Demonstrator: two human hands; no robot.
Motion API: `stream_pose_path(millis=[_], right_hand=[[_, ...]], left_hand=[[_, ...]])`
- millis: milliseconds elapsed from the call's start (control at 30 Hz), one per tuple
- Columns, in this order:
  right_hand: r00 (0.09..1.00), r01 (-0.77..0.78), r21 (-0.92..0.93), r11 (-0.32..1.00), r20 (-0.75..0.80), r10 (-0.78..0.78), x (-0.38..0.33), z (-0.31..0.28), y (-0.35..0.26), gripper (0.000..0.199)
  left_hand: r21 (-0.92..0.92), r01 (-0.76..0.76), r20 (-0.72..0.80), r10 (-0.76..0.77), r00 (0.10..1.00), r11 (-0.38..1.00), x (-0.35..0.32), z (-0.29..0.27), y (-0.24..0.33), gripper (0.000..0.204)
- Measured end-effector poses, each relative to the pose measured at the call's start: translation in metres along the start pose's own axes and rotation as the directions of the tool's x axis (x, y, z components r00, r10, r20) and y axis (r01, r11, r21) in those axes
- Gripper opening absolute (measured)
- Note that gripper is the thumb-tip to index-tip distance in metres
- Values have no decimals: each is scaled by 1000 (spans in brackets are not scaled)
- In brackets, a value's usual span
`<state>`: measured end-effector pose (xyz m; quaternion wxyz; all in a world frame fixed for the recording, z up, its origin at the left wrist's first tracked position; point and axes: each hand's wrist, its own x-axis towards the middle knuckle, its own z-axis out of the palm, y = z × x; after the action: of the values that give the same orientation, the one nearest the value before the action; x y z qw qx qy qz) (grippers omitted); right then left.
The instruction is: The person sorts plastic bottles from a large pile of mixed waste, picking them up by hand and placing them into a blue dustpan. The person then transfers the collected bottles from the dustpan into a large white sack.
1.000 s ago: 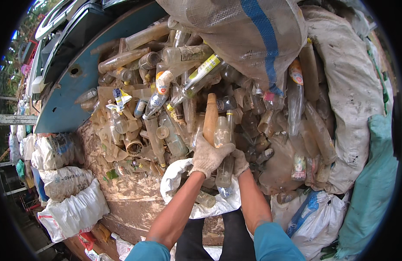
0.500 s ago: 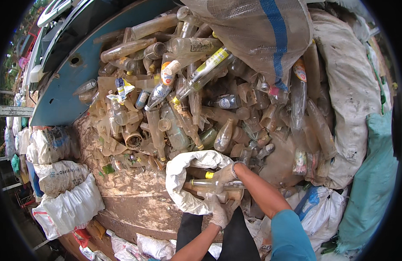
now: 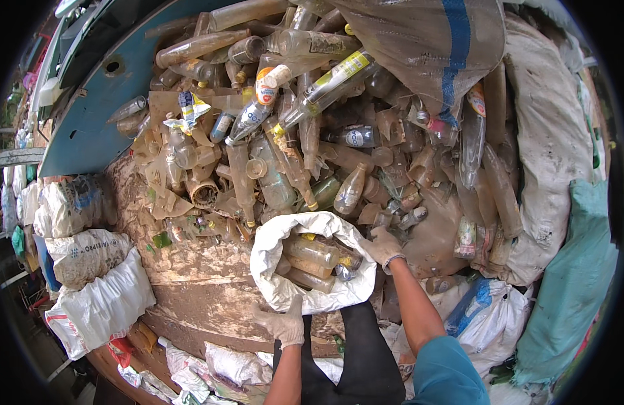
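Observation:
A white woven sack (image 3: 275,287) stands in front of my legs, its rim rolled outward around a wide round mouth. Several dusty clear glass bottles (image 3: 313,251) lie inside it. My left hand (image 3: 285,325), in a pale knitted glove, is at the sack's near left side with thumb and fingers spread, holding nothing. Against the right side of the rim is my gloved right hand (image 3: 386,247), its fingers apart; part of their contact with the sack is hard to make out. Beyond the sack rises a heap of dirty glass bottles (image 3: 275,179), some of them broken.
A large sack with a blue stripe (image 3: 420,50) hangs over the heap's far right. Long pale sacks (image 3: 551,148) and a green sack (image 3: 561,270) line the right. Filled white sacks (image 3: 109,290) are stacked left, beside a blue panel (image 3: 89,125). Broken glass (image 3: 163,239) lies near the heap.
Both hands have come out of the sack's mouth, letting go of the bottles, which now lie inside. My left hand moved left, my right hand to the right rim. The view shifted slightly.

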<state>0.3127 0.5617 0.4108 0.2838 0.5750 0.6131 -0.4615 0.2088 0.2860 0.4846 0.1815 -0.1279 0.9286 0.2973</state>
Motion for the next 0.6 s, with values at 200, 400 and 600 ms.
stream_pose_path(millis=[200, 400, 600], right_hand=[[996, 34, 181, 983, -91, -18, -12, 95, 33, 66], [977, 212, -9, 977, -13, -212, -146, 129, 49, 42], [904, 256, 37, 966, -364, -226, -77, 90, -3, 24]], left_hand=[[-5, 408, 385, -375, 843, 913, -10, -19, -43, 71], [27, 728, 138, -724, 676, 685, 2, -149, -123, 63], [-366, 372, 377, -230, 897, 853, 62, -131, -88, 38]])
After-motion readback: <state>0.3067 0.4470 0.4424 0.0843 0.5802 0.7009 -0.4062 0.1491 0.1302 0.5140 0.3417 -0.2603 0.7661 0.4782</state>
